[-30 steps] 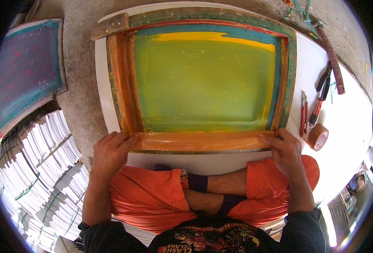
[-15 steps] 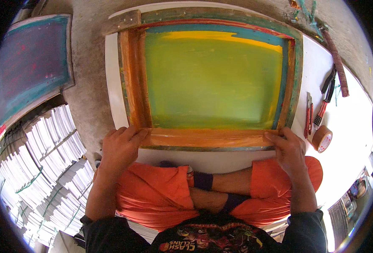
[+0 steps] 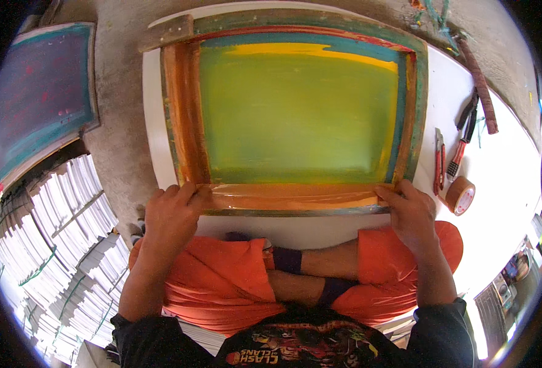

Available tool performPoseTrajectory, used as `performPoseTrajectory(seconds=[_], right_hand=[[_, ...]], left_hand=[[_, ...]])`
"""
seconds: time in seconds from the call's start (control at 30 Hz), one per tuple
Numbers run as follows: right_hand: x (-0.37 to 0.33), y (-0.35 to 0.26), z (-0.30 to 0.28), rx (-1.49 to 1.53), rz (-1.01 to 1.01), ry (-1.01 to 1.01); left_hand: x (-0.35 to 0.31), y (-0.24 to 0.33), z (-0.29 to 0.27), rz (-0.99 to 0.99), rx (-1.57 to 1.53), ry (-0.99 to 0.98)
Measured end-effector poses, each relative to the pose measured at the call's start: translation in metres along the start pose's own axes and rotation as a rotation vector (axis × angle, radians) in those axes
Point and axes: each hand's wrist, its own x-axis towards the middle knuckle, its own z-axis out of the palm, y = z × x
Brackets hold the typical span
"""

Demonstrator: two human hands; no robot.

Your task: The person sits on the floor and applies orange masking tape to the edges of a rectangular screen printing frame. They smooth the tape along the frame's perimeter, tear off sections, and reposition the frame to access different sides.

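Observation:
A wooden silk-screen frame (image 3: 418, 110) with yellow-green mesh (image 3: 295, 116) lies flat in front of me. A strip of brown packing tape (image 3: 289, 197) runs along its near rail. My left hand (image 3: 176, 214) is closed at the tape's left end, thumb and fingers pinched at the frame's near left corner. At the other end, my right hand (image 3: 412, 211) has its thumb and fingers closed on the tape by the near right corner. Brown tape (image 3: 185, 116) also covers the left inner rail. Blue-green and yellow paint mark the mesh's edges.
Right of the frame, on the white board (image 3: 504, 178), lie a tape roll (image 3: 460, 196), a red cutter knife (image 3: 439, 162), a red-and-black tool (image 3: 462, 144) and a brown wrapped rod (image 3: 479, 86). At left are a second screen (image 3: 38, 98) and tied paper stacks (image 3: 68, 221).
The whole view has shifted slightly, so the frame and tools appear farther left. Relative to the frame, my left hand sits a little farther right. Both hands stay at the tape's ends.

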Motion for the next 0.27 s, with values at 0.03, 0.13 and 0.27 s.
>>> performPoseTrajectory(seconds=[0.03,0.13,0.27], right_hand=[[0.0007,-0.0008,-0.0005,-0.029,0.004,-0.023],[0.0003,-0.0037,-0.0026,-0.097,0.002,-0.039],[-0.0012,-0.0093,-0.0075,-0.176,0.031,-0.112]], left_hand=[[-0.0001,0.0011,-0.0001,0.001,0.009,0.005],[-0.0013,0.0031,0.0019,0.006,0.035,0.018],[-0.0028,0.0047,0.0043,-0.017,0.053,-0.022]])
